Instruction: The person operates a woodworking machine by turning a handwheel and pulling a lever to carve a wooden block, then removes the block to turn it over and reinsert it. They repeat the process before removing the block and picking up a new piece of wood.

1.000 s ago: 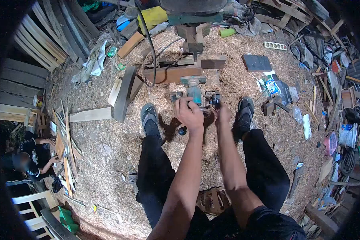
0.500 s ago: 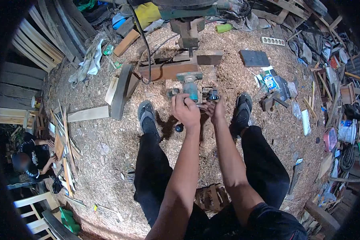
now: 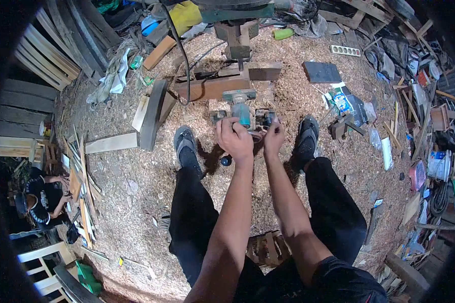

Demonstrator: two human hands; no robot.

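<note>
A green and metal machine [image 3: 240, 113] stands between the person's feet, with a wooden block [image 3: 212, 88] clamped at its far side. My left hand [image 3: 233, 140] is closed over the near left part of the machine, on its round handwheel [image 3: 256, 135]. Just right of the wheel, my right hand [image 3: 274, 139] is raised beside a black knob [image 3: 264, 117], its fingers pinched together; whether anything small is between them is hidden. A black ball handle [image 3: 226, 160] shows below my left hand.
Wood shavings cover the ground [image 3: 131, 212]. Curved boards [image 3: 154, 116] lie left of the machine. A dark slab [image 3: 322, 72] and a power strip [image 3: 345, 50] lie at the right. Another person [image 3: 43, 197] sits at the far left among wood strips.
My right hand has come away from the wheel and moved slightly up, toward the black knob. My left hand has barely moved. The other person's head has turned.
</note>
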